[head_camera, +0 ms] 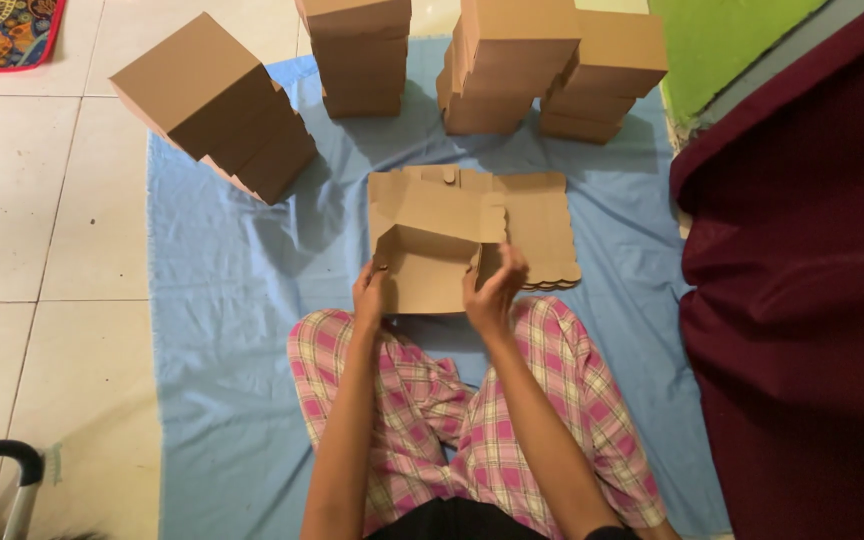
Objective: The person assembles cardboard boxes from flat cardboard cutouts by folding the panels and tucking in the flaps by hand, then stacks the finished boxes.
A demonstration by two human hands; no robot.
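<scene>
A half-folded brown cardboard box [430, 250] lies on the blue cloth [222, 300] in front of my crossed legs in pink plaid trousers. My left hand [369, 296] grips its near left side wall. My right hand [495, 290] holds the near right wall, fingers curled over the flap. The box's lid panel stands up at the back. Under and to the right of it lies a flat stack of unfolded cardboard blanks [544, 232] with scalloped edges.
Stacks of finished brown boxes stand on the cloth: a leaning one at far left [217, 105], one at centre back [357, 55], two at back right [507, 65] [607, 75]. A dark red fabric [802, 300] borders the right. Tiled floor lies left; a metal handle [12, 470] is at bottom left.
</scene>
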